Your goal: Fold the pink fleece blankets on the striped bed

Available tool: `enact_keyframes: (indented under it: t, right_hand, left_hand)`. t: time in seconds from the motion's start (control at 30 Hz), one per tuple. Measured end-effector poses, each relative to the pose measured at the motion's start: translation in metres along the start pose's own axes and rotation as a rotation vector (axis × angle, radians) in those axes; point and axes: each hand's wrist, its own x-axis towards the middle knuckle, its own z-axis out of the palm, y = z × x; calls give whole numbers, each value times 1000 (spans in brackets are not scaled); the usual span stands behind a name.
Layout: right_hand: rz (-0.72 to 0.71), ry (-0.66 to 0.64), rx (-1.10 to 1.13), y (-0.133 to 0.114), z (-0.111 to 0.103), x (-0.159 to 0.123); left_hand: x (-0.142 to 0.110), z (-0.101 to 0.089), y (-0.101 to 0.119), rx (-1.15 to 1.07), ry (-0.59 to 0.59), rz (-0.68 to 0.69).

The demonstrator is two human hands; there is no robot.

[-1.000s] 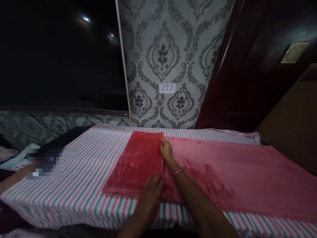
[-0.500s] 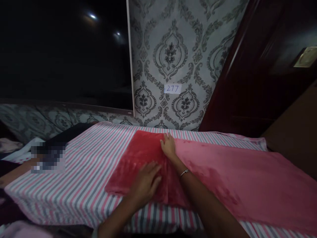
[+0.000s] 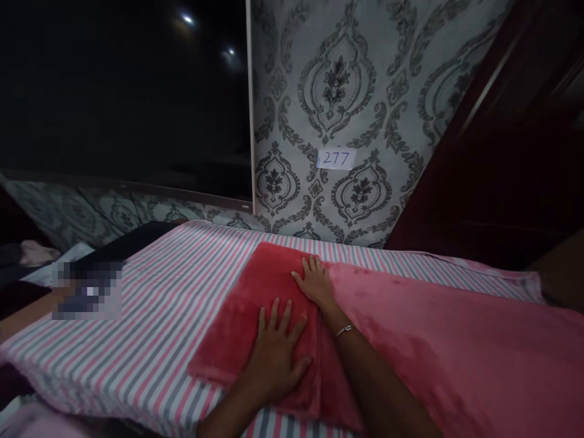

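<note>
A plush blanket (image 3: pixel 438 340), red to pink, lies on a striped cloth, with its left end folded over into a darker red panel (image 3: pixel 246 310). My left hand (image 3: pixel 276 356) rests flat on the near part of that panel, fingers spread. Higher up, by the panel's far right corner, my right hand (image 3: pixel 316 283) lies palm down with its fingers apart. A thin bracelet (image 3: pixel 344 330) circles the right wrist. The blanket's right end runs out of view.
The striped cloth (image 3: pixel 155 310) covers the table. Behind it are a large dark television (image 3: pixel 128 97), patterned wallpaper with a paper label (image 3: pixel 336 159) reading 277, and a dark red door (image 3: pixel 511 158). Another person's forearm (image 3: pixel 27 313) reaches in at the left, its end pixelated.
My left hand has shifted from the fold's edge onto the folded panel and spread its fingers. My right hand has flattened near the far corner. The view has turned slightly.
</note>
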Motion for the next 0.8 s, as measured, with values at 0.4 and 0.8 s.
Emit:
enact_keyframes:
  t: [0.4,0.8]
  right_hand:
    - [4,-6,40,-2,-4,-1]
    - [24,-38,83,-2,-4,2]
  left_hand:
    - [53,-51,-43,-270,115,-4]
    - [166,-20,-107,110,72,-327]
